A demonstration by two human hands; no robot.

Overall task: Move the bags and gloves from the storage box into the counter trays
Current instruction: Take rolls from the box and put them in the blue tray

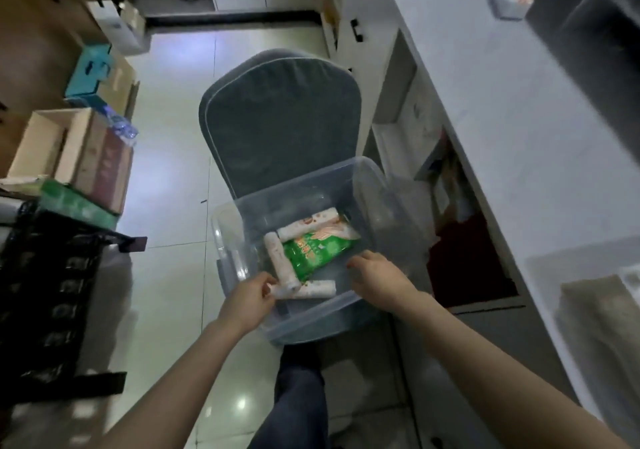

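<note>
Dim storeroom; at the clear plastic storage box's (367, 185) near-left corner, the left hand (247, 301) pinches a white printed bag roll (311, 290) by its end, likely light and squashy; the right hand (375, 275) hangs loose and empty.

One storage box (367, 185) holds three white rolls, namely the far-wall roll (308, 222), the left-wall roll (280, 261) and the near-wall roll (317, 289), plus one green packet (317, 251) and one orange-printed packet (337, 232) mid-floor.
</note>
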